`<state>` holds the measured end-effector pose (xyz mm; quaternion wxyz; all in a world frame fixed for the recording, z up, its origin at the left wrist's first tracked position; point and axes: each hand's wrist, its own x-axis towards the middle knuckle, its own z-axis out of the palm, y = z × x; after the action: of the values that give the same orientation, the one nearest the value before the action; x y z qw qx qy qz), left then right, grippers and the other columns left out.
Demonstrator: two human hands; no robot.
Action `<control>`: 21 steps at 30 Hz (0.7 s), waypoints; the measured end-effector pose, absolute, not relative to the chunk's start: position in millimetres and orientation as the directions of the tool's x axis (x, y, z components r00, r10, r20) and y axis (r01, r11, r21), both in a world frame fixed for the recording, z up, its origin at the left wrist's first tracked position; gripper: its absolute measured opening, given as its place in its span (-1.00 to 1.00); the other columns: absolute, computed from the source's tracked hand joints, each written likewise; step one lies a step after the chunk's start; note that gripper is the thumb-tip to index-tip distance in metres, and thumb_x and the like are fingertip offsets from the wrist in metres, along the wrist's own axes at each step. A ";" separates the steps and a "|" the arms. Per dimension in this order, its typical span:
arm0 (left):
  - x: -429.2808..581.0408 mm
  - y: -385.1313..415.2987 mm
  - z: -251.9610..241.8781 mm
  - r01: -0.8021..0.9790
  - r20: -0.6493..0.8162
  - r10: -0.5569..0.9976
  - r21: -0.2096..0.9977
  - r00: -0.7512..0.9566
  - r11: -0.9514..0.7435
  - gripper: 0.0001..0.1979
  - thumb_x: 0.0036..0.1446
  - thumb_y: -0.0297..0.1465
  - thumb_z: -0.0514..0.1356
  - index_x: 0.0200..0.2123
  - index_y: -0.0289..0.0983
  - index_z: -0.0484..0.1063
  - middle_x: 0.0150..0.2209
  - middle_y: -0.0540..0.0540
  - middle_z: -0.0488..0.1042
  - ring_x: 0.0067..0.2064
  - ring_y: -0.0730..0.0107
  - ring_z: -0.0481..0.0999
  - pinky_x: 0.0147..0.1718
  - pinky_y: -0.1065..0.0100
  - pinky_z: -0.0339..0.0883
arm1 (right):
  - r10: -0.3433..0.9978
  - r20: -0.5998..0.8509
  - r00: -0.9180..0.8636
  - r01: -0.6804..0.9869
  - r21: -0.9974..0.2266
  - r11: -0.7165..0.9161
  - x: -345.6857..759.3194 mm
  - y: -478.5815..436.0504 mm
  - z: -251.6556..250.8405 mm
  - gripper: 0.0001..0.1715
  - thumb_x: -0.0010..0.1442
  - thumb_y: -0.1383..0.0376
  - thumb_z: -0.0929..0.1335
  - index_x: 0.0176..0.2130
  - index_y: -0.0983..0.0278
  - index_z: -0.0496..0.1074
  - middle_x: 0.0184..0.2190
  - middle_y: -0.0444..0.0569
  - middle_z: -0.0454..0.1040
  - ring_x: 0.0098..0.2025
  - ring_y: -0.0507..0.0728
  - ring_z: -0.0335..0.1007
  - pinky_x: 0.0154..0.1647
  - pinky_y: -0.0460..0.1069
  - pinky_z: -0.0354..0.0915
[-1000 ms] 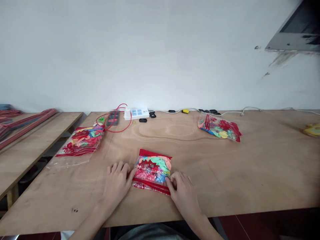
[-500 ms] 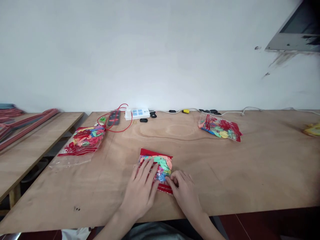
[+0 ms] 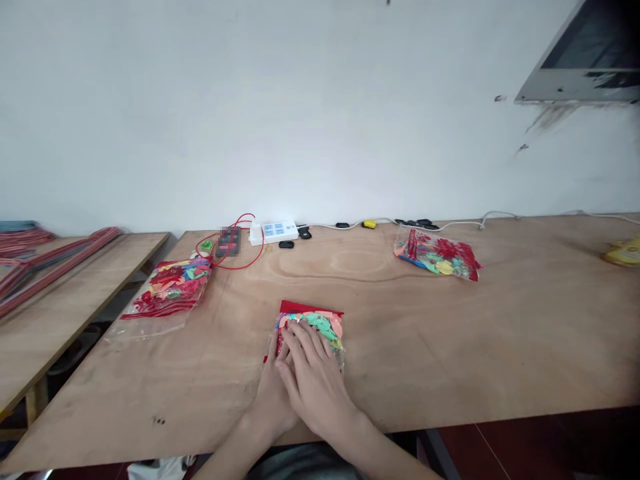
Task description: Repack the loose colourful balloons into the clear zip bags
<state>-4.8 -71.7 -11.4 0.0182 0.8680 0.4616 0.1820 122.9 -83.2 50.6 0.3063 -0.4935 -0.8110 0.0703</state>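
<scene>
A flat resealable plastic bag (image 3: 310, 323) with a red top band and colourful balloons inside lies on the plywood table (image 3: 450, 333), near its front edge. My right hand (image 3: 315, 387) rests flat on the bag, fingers spread, and crosses over my left hand (image 3: 270, 393). The left hand sits at the bag's lower left side, partly hidden beneath the right. Together they cover the lower half of the bag, so its bottom edge is hidden.
Two similar balloon bags lie farther off, one at left (image 3: 173, 287) and one at right (image 3: 437, 255). A white power strip (image 3: 274, 232) and a red wire (image 3: 235, 265) sit by the wall. A second table (image 3: 75, 280) stands at left with red strips (image 3: 55, 257).
My right hand has moved left from the bag's lower right edge onto its middle, over my left hand. My left hand has drawn toward the bag's lower left side.
</scene>
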 end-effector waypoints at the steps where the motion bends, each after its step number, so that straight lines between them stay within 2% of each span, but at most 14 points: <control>1: -4.5 -71.2 -11.8 0.803 0.296 0.810 0.180 0.507 -0.568 -0.17 0.40 -0.30 0.11 0.62 -0.01 -0.17 0.60 -0.03 -0.01 0.60 -0.10 -0.10 0.54 -0.23 -0.25 | 0.860 0.397 -0.321 0.781 -0.402 0.478 123.5 -77.8 44.1 -0.39 0.55 0.15 0.25 0.46 0.31 0.28 0.47 0.12 0.30 0.50 0.36 0.17 0.46 0.31 0.18; 4: -7.0 -70.0 -8.3 0.827 0.288 0.804 0.067 0.520 -0.558 -0.09 0.36 -0.30 0.12 0.63 -0.17 -0.27 0.61 -0.15 -0.10 0.61 -0.11 -0.15 0.53 -0.23 -0.24 | 0.891 0.335 -0.307 0.844 -0.336 0.417 140.8 -64.9 21.3 -0.30 0.56 0.10 0.22 0.52 0.30 0.17 0.54 0.08 0.15 0.56 0.35 0.05 0.55 0.33 0.07; 7: -14.3 -69.5 -3.5 0.810 0.282 0.777 -0.002 0.563 -0.586 -0.11 0.42 -0.27 0.08 0.62 -0.31 -0.33 0.61 -0.28 -0.19 0.61 -0.10 -0.17 0.51 -0.17 -0.13 | 0.901 0.306 -0.308 0.880 -0.269 0.392 163.9 -61.6 3.8 -0.26 0.57 0.06 0.19 0.56 0.28 0.10 0.57 0.08 0.05 0.60 0.34 -0.05 0.58 0.34 0.01; 13: -28.8 -68.5 -10.1 0.824 0.373 0.762 -0.012 0.529 -0.567 -0.12 0.55 -0.15 0.01 0.60 -0.39 -0.47 0.60 -0.40 -0.18 0.60 -0.09 -0.08 0.47 -0.06 0.04 | 0.915 0.277 -0.292 0.909 -0.216 0.355 173.0 -64.3 -7.9 -0.22 0.57 0.07 0.16 0.56 0.40 0.03 0.58 0.15 -0.03 0.60 0.33 -0.04 0.58 0.30 0.06; 17: -33.8 -69.3 -16.4 0.854 0.392 0.789 0.016 0.473 -0.520 -0.08 0.54 -0.06 0.01 0.60 -0.38 -0.48 0.58 -0.42 -0.11 0.58 -0.13 0.02 0.44 -0.09 0.10 | 0.927 0.278 -0.251 0.923 -0.221 0.316 175.2 -65.6 -10.0 -0.16 0.56 0.04 0.17 0.58 0.44 -0.05 0.58 0.18 -0.03 0.59 0.34 -0.02 0.56 0.29 0.09; 21: -38.6 -69.6 -16.5 0.861 0.371 0.806 0.033 0.461 -0.508 -0.04 0.52 -0.01 0.04 0.60 -0.37 -0.48 0.58 -0.42 -0.09 0.56 -0.12 0.07 0.43 -0.05 0.13 | 0.943 0.266 -0.198 0.940 -0.223 0.260 187.0 -69.6 -12.5 -0.16 0.57 0.03 0.14 0.58 0.45 -0.05 0.57 0.20 0.00 0.58 0.35 0.02 0.55 0.31 0.10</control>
<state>-38.6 -69.6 -16.5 -0.0796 0.8511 0.4896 0.1720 187.0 -69.6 -12.5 0.1761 -0.6082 -0.7740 0.0054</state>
